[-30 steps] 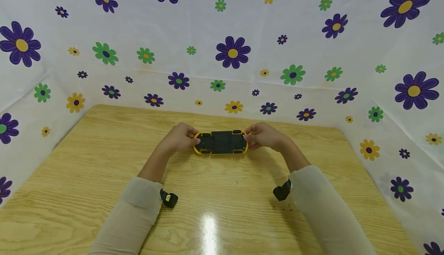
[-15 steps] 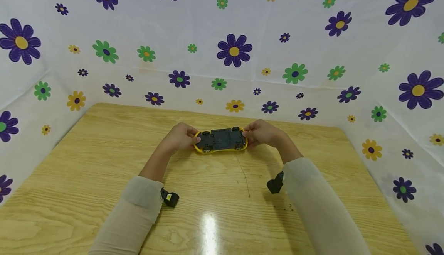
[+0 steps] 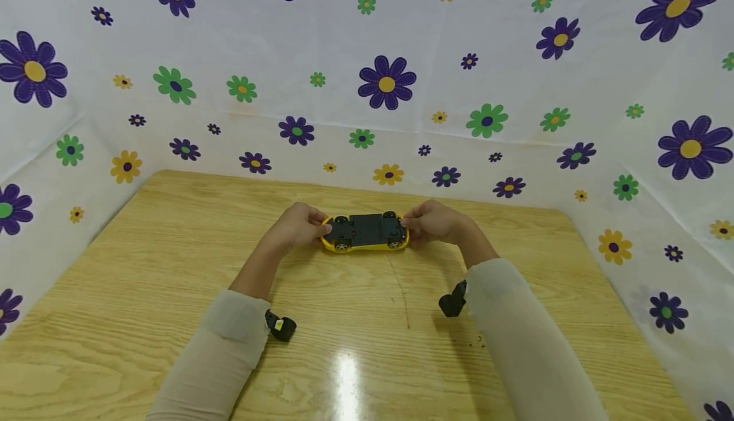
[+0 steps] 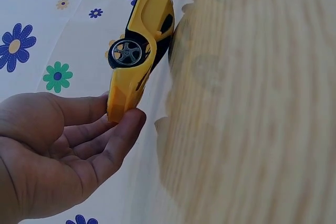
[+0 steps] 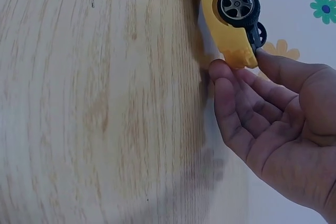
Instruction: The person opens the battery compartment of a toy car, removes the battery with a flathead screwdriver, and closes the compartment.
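Note:
A yellow toy car is held upside down over the far part of the table, its black underside and wheels facing up. My left hand pinches one end of it between thumb and fingers. At the opposite end, my right hand has the same kind of thumb-and-finger pinch. The left wrist view shows the yellow body from the side, its roof toward the wood. In the right wrist view, a spoked wheel sits near the pinched end. A thin brownish strand trails from below the car.
The wooden table is ringed by a white cloth with purple, green and yellow flowers. Small dark specks lie near the right sleeve. Black wrist cameras are fixed at both cuffs.
The car has tipped, so its near-side wheels show more than a second ago. My right forearm has shifted slightly inward. The thin strand has come into sight below the car.

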{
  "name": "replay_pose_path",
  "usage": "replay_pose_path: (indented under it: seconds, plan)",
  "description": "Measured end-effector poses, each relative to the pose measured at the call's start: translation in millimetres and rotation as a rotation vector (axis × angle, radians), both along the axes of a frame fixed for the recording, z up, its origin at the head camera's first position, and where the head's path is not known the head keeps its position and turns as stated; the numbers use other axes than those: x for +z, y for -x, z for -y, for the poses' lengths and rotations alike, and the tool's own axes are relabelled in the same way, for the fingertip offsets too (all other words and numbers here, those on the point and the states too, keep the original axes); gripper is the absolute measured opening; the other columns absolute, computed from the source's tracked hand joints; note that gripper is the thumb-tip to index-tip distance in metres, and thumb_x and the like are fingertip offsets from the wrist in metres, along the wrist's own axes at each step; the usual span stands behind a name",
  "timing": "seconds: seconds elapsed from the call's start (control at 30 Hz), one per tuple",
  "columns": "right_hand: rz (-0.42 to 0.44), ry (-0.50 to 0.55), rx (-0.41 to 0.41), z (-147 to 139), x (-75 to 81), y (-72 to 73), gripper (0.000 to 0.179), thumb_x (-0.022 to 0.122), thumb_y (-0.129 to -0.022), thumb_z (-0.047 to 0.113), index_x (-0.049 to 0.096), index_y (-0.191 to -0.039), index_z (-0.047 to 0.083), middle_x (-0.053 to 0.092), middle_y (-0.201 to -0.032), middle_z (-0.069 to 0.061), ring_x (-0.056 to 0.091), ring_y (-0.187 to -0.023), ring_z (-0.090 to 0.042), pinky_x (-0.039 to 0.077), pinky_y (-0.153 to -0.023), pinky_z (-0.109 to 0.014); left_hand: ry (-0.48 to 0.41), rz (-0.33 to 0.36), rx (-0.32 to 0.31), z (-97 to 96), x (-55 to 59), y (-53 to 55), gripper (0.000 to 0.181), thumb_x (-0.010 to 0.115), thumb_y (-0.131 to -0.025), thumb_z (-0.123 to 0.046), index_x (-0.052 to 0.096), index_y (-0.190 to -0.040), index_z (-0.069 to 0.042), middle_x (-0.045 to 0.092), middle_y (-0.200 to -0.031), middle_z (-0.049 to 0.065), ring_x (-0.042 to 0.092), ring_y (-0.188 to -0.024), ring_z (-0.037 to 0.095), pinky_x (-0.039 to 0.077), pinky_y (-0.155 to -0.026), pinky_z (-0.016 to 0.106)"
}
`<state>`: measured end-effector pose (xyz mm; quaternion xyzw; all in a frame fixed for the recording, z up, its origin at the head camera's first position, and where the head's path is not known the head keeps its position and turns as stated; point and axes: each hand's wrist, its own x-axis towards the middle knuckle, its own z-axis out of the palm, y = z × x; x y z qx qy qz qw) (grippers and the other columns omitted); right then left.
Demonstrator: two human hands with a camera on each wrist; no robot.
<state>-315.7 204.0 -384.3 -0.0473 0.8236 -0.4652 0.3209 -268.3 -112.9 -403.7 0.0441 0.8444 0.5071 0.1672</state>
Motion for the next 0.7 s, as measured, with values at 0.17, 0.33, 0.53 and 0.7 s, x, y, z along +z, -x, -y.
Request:
replay_pose_path:
  seconds: [0.17,0.33,0.53,0.7]
  plan:
    - [0.012,0.010,-0.010,-3.1,-1.1,-0.1,0.026,0.057,-0.106,0.011,0.064,-0.125,-0.005,0.065,-0.107,-0.015,0.063,-0.088,-0.025,0.063,-0.086,-0.036,-0.003,-0.011,0.011,-1.2,-0.2,-0.3,0.038,0.063,-0.103,-0.009,0.059,-0.138,0.007,0.065,-0.122,0.025,0.073,-0.093,0.028,0.065,-0.082,0.036]
    - [-0.010,0.015,-0.017,-4.7,-4.7,2.8,0.028,0.059,-0.104,0.008,0.062,-0.130,-0.003,0.067,-0.111,-0.014,0.064,-0.089,-0.025,0.063,-0.086,-0.035,-0.005,-0.016,0.028,-1.6,-2.0,-0.2,0.038,0.063,-0.103,-0.010,0.059,-0.137,0.006,0.066,-0.119,0.023,0.073,-0.090,0.026,0.065,-0.080,0.036]
    - [-0.048,0.005,0.009,-3.1,-0.1,1.6,0.033,0.060,-0.101,0.003,0.059,-0.134,-0.002,0.066,-0.119,-0.017,0.064,-0.095,-0.027,0.061,-0.093,-0.040,-0.022,-0.012,0.036,-1.1,-1.8,0.5,0.037,0.063,-0.104,-0.011,0.060,-0.137,0.005,0.065,-0.123,0.022,0.072,-0.094,0.027,0.065,-0.081,0.036]
    - [-0.150,-0.032,0.064,-1.9,5.5,-3.4,0.033,0.061,-0.103,0.009,0.059,-0.135,0.000,0.066,-0.120,-0.015,0.063,-0.097,-0.027,0.060,-0.094,-0.041,-0.043,-0.019,0.031,-0.1,1.4,-0.2,0.035,0.063,-0.103,-0.010,0.061,-0.135,0.005,0.066,-0.123,0.022,0.072,-0.095,0.027,0.065,-0.082,0.035]
